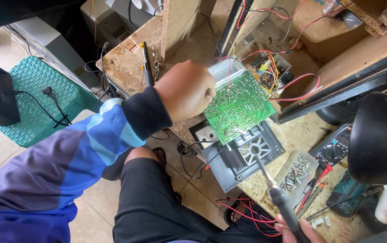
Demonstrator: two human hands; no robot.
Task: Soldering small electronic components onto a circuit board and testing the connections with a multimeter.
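Your left hand [185, 90] is clenched into a fist on the upper left edge of the green circuit board [239, 107], holding it tilted up off the grey plastic housing [243, 157] beneath it. The board shows you its solder side: a bright green rectangle covered in pale traces and small silvery joints, with its lower edge meeting the housing and its upper edge against a pale grey part of the casing. Red wires [301, 83] loop from behind the board toward a smaller board crowded with yellow and blue parts just beyond it.

Your right hand [299, 229] is at the bottom edge of the view, fingers wrapped around the dark handle of a soldering iron [276, 193], whose thin tip points up toward the lower corner of the board and sits over the grilled part of the housing; whether it touches anything you cannot tell from here.

All of this rests on the chipboard desk [126, 63]. Near the iron lie a clear tray of screws [294, 173], a multimeter [335, 146] and a black lamp shade [380, 137] at the right.
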